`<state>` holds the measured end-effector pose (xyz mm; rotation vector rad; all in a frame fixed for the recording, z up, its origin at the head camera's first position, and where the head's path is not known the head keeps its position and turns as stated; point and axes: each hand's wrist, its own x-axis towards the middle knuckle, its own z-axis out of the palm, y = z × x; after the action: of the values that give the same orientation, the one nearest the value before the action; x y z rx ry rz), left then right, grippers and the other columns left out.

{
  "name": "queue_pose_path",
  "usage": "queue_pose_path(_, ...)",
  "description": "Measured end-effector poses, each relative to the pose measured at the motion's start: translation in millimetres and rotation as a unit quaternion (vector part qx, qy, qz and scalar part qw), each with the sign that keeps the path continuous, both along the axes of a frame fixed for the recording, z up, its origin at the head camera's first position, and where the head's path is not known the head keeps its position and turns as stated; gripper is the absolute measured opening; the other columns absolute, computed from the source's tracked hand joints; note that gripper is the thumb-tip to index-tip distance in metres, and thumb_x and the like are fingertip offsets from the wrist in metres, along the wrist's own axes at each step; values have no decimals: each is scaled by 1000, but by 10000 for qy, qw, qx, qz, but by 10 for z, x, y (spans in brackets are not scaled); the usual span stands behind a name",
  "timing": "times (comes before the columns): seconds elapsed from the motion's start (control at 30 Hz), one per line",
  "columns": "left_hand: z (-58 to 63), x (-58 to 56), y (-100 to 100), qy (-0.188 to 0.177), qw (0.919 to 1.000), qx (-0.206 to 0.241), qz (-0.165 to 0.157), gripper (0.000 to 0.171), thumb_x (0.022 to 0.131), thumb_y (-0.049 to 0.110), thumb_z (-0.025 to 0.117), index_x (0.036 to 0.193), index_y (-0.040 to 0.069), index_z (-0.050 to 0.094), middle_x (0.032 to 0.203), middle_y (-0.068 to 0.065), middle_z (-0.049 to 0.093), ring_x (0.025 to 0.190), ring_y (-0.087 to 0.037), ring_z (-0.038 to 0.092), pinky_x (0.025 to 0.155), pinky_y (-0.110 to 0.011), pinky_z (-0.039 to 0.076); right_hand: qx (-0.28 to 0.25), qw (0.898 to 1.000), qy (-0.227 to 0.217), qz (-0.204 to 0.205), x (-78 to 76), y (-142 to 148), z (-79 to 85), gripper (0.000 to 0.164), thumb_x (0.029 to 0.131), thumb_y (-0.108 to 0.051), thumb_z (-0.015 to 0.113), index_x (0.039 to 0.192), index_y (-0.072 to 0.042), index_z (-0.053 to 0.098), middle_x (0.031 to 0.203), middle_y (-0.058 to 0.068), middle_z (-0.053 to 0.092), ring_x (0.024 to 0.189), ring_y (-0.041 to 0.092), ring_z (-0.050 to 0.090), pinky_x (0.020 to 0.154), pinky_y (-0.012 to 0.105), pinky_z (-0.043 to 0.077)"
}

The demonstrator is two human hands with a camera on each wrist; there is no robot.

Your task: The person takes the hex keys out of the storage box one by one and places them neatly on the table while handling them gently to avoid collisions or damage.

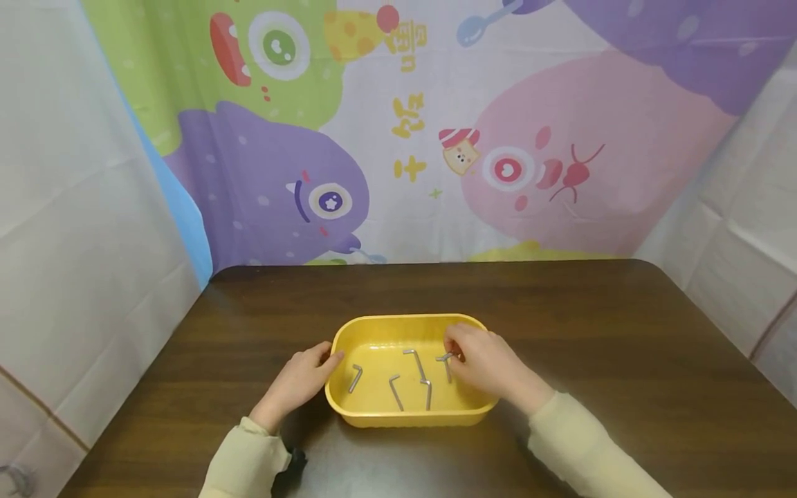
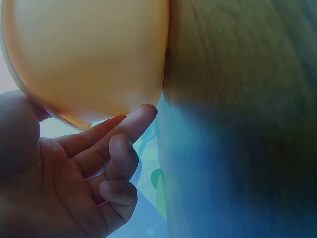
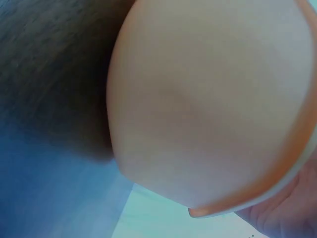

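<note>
A yellow oblong tray point(image 1: 411, 419) stands on the dark wooden table. My left hand point(image 1: 297, 382) holds its left end, thumb over the rim; the left wrist view shows the fingers point(image 2: 141, 121) against the outer wall. Over the right end reaches my right hand point(image 1: 488, 361), its fingertips pinching a grey hex key point(image 1: 448, 357) inside the tray. Several other L-shaped hex keys lie spread on the tray floor, among them one at the left point(image 1: 355, 378) and one near the middle point(image 1: 396, 393). In the right wrist view the tray wall point(image 3: 198, 99) hides the fingertips.
The brown table point(image 1: 591, 325) extends around the tray on all sides. Behind it hangs a cloth point(image 1: 411, 228) printed with cartoon monsters, and pale panels point(image 1: 75, 228) flank the sides. A small black object point(image 1: 292, 470) shows by the left sleeve.
</note>
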<state>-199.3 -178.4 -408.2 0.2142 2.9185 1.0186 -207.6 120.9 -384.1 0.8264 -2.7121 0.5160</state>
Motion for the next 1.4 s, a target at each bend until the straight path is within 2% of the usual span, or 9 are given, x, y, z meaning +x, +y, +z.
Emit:
queue_pose_path(0.33, 4, 11, -1, -19, 10000, 25, -22, 23, 93, 32, 49, 84, 11, 54, 58, 1, 39, 53, -13, 40, 51, -25, 32, -505, 9987, 66, -78, 17, 60, 47, 13, 73, -4, 63, 79, -14, 56, 77, -7, 51, 68, 7, 49, 64, 24, 44)
queue_pose_path(0.57, 25, 15, -16, 19, 10000, -11, -7, 22, 93, 30, 50, 85, 10, 55, 59, 0, 40, 54, -14, 41, 53, -26, 33, -785, 9968, 77, -128, 10, 75, 88, 14, 73, -4, 64, 79, -15, 56, 76, -7, 50, 68, 8, 50, 63, 22, 45)
queue_pose_path(0.8, 14, 10, -10, -25, 10000, 17, -51, 23, 93, 31, 49, 89, 9, 57, 59, 1, 41, 54, -13, 42, 53, -26, 33, -1090, 9937, -38, -275, 15, 102, 131, 14, 74, -4, 65, 79, -14, 56, 76, -6, 52, 69, 11, 53, 64, 25, 46)
queue_pose_path(1.07, -4, 0, -19, 9, 10000, 23, -59, 23, 93, 31, 50, 92, 9, 58, 60, 0, 44, 56, -13, 43, 54, -26, 34, -1548, 9876, -2, -246, -26, 187, 159, 14, 77, -3, 67, 81, -12, 58, 81, -3, 57, 73, 10, 58, 66, 28, 50)
queue_pose_path(1.23, -10, -3, -16, 4, 10000, 30, -56, 26, 93, 32, 49, 99, 9, 60, 65, 1, 50, 59, -13, 45, 57, -27, 36, -1731, 9844, 79, -289, -42, 261, 209, 14, 77, -2, 66, 82, -11, 58, 81, -2, 57, 71, 12, 57, 65, 29, 50)
queue_pose_path(1.4, -17, 9, -15, -19, 10000, 5, -37, 25, 93, 32, 50, 97, 9, 60, 64, 1, 50, 59, -13, 45, 57, -27, 36, -1936, 9805, 15, -339, -55, 319, 241, 13, 78, 0, 64, 83, -9, 57, 81, 0, 57, 71, 11, 56, 66, 28, 50)
